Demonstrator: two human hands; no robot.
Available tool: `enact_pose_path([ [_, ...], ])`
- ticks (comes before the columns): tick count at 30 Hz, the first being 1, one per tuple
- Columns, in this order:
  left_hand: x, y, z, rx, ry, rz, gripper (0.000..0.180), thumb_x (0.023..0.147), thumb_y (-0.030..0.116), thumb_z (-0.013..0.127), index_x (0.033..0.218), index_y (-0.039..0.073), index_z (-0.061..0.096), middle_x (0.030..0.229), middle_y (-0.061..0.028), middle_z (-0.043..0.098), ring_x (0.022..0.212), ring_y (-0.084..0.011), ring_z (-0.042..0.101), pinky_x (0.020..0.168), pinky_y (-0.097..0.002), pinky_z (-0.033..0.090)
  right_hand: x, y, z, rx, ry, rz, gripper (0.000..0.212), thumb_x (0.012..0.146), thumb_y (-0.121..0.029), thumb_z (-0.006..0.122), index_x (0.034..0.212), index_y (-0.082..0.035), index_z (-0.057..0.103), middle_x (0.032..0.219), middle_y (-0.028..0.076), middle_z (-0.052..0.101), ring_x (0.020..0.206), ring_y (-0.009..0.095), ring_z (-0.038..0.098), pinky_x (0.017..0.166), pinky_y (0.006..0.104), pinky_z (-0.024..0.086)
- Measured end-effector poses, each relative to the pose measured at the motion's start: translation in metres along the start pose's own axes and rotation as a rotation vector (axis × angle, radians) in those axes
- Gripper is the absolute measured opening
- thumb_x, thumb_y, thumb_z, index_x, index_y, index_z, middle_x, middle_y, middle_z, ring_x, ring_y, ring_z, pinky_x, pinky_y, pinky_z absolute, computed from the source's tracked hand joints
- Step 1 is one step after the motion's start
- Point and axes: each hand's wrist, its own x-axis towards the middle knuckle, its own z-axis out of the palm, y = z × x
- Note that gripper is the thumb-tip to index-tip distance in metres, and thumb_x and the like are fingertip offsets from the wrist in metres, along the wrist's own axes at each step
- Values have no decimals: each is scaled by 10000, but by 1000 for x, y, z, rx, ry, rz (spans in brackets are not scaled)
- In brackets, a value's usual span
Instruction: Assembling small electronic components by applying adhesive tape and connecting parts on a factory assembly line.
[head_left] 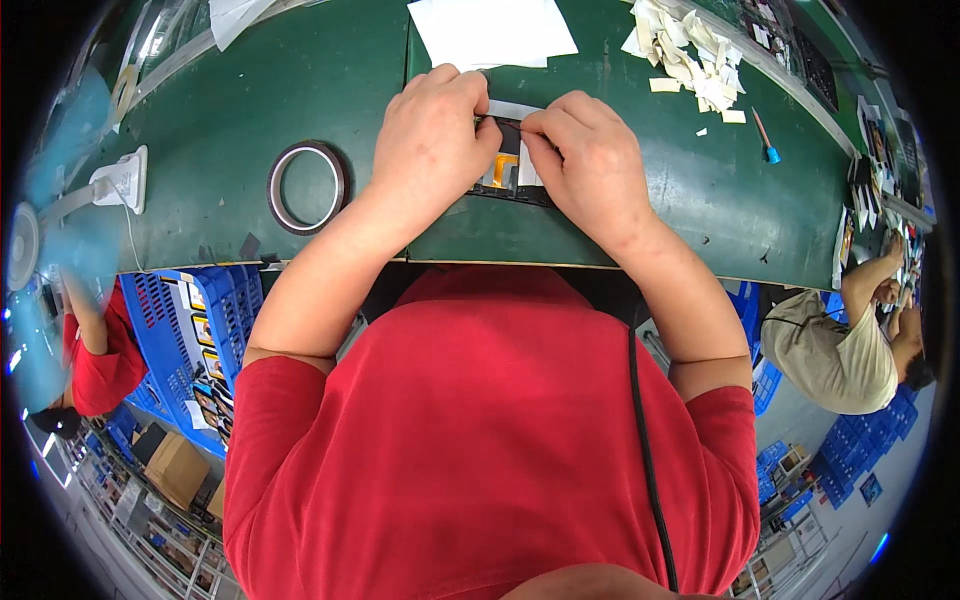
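You are pinching a small dark part [508, 160] with both hands, left hand [432, 135] and right hand [583, 160] closed on it, near the bench edge [500, 258]. Bare green mat is lying open between the tape roll [307, 187] and your left wrist.

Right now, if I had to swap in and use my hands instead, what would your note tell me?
Left hand: fingertips pinching the top of the small dark flat part on the green bench.
Right hand: pinching the same part from the other side.
The part has an orange flex strip and a white strip across its top edge.
Tape roll lies left of the hands; white sheets and a pile of peeled scraps lie beyond.
Done: cannot tell. Left: cannot tell.
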Motion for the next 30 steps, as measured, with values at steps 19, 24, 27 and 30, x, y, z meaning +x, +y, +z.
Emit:
enact_pose_path([
  [19, 6, 8, 4, 105, -19, 146, 89, 814, 137, 761, 858, 86, 702, 871, -61, 636, 899, -283, 612, 826, -437, 462, -5, 0, -11, 92, -2, 155, 129, 768, -4, 768, 879, -29, 708, 957, 95, 621, 823, 292, 659, 721, 398, 555],
  [24, 4, 4, 11, -27, 45, 199, 97, 817, 85, 761, 873, 75, 683, 871, -53, 632, 895, -280, 614, 826, -426, 493, -11, 6, -10, 36, 32, 109, 105, 774, 10, 765, 852, -26, 705, 966, 97, 628, 832, 295, 660, 712, 394, 556],
  [27, 4, 0, 15, -59, 37, 306, 151, 806, 45, 741, 950, 89, 734, 949, -51, 678, 935, -274, 639, 848, -410, 533, -8, 4, -11, 22, 10, 130, 98, 774, 19, 758, 839, -24, 699, 957, 95, 625, 833, 295, 659, 712, 392, 556],
  [30, 2, -6, 18, -60, 15, 394, 203, 777, 68, 718, 970, 101, 770, 955, -27, 691, 946, -259, 641, 853, -405, 538, -5, 3, -10, 9, 6, 152, 93, 767, 22, 757, 817, -24, 693, 942, 94, 623, 825, 297, 655, 713, 394, 552],
])
